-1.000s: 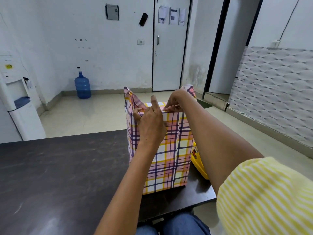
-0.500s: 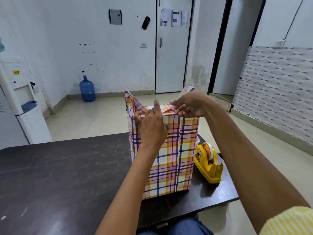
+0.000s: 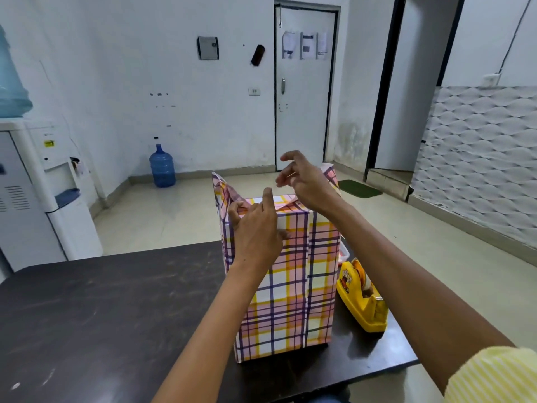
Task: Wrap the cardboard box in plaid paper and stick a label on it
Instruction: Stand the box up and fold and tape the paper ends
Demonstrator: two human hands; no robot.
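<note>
Now that my right hand (image 3: 305,181) has lifted off the top fold, fingers spread and empty, only my left hand (image 3: 255,228), forefinger straight, pins the plaid paper (image 3: 286,202). The cardboard box (image 3: 293,286) stands upright on the worktop (image 3: 116,315), with the tape dispenser (image 3: 360,298) at its 3 o'clock, probably needed next.

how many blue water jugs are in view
2. One jug stands on the floor by the back wall; the other jug sits atop the water dispenser at far left, partly out of frame. Others may be hidden.

Office: water dispenser (image 3: 43,181), notices (image 3: 305,45).
</note>
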